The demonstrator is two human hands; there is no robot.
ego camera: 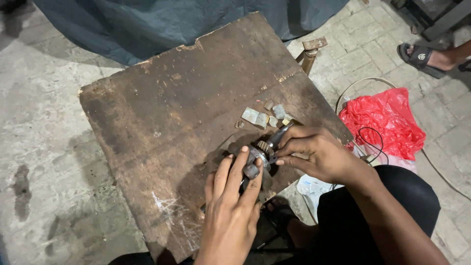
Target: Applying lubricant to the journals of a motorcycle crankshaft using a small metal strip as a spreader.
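The geared metal part (pixel 260 156) sits at the near right edge of the worn wooden board (pixel 181 98), pinned between your two hands; it looks like a small motor or starter assembly, grey housing with a toothed pinion on top and a dark shaft (pixel 280 133) running up and right; exact type too small to tell. Your left hand (pixel 234 201) comes from below, fingers laid over and around the housing, closed on it, pressing it down on the board, likely so it can't roll or spin. Your right hand (pixel 314 154) comes in from the right, thumb and fingers pinched tight at the gear end and shaft; whether it also holds a small tool, I cannot tell, fingers hide it. Holding from both sides probably gives you one steadying hand and one working hand.

Just beyond the part, a few pale grey scraps (pixel 262 116) lie loose on the board, near but not touching it; a small ring-like bit (pixel 239 124) sits beside them, likely set aside within reach. The board is dark, oil-stained, chipped at its edges, resting on a stand; a rusty post (pixel 310 53) shows past its far right edge. To your right on the paved floor, a red plastic bag (pixel 385 122) with a black cable (pixel 374 142) looped over it. Dark cloth (pixel 162 22) behind the board. Another person's sandalled foot (pixel 426 56) is at top right, well apart.
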